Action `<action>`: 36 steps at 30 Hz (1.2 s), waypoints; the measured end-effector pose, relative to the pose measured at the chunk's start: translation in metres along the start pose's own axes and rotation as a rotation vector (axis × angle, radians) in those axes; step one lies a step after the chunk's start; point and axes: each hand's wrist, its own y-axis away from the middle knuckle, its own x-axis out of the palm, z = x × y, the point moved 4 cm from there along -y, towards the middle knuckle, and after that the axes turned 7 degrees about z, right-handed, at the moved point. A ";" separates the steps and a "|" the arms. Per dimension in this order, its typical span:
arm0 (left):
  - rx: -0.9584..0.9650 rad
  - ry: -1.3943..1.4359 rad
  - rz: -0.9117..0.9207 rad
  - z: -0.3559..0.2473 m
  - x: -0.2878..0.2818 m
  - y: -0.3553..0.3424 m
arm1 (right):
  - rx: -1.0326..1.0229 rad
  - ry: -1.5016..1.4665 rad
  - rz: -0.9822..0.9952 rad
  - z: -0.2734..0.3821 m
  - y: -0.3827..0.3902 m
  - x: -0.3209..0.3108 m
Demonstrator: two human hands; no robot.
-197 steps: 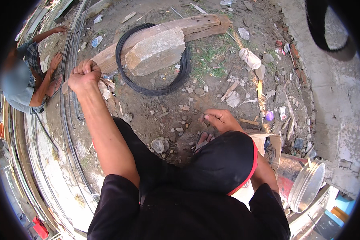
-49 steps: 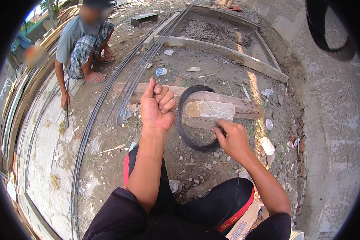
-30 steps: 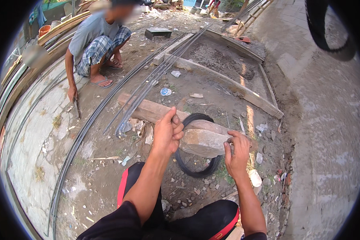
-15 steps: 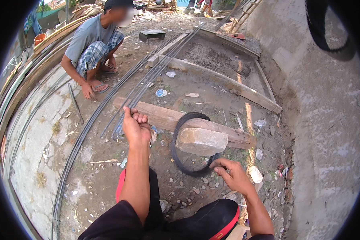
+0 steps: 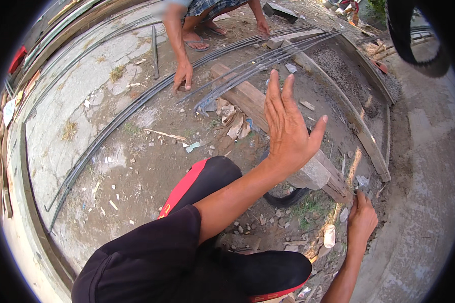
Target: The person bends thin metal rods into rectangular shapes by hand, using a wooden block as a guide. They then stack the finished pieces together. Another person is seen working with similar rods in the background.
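Observation:
My left hand [image 5: 288, 121] is raised above the wooden beam [image 5: 240, 98], palm forward, fingers straight and thumb apart, holding nothing. Partly behind it, a pale stone block [image 5: 313, 171] rests by the beam, with a black wire coil [image 5: 283, 199] beneath, mostly hidden. At the lower right, beside the beam's near end, my right hand [image 5: 361, 214] has fingertips pinched together; whatever is between them is too small to make out. My bent legs in black and red are below.
A squatting co-worker's hand [image 5: 183, 76] reaches down beside long steel bars [image 5: 141, 96]. Timber formwork [image 5: 359, 126] holds gravel at the right. A concrete strip [image 5: 414, 202] runs along the right; cracked concrete [image 5: 76, 136], stacked boards, debris and stones lie around.
My left hand has unclenched and swung up and right. My right hand has moved right. The view has turned left, so the co-worker and bars appear higher and further right in the picture.

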 end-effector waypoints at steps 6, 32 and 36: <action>0.240 0.313 0.638 -0.035 0.020 0.032 | -0.222 -0.147 0.010 0.036 0.012 -0.015; -0.007 0.649 1.129 -0.042 0.056 0.092 | -0.276 -0.380 -0.059 0.022 0.017 -0.062; -0.068 0.737 1.244 -0.045 0.060 0.098 | -0.256 -0.389 0.054 0.025 0.021 -0.068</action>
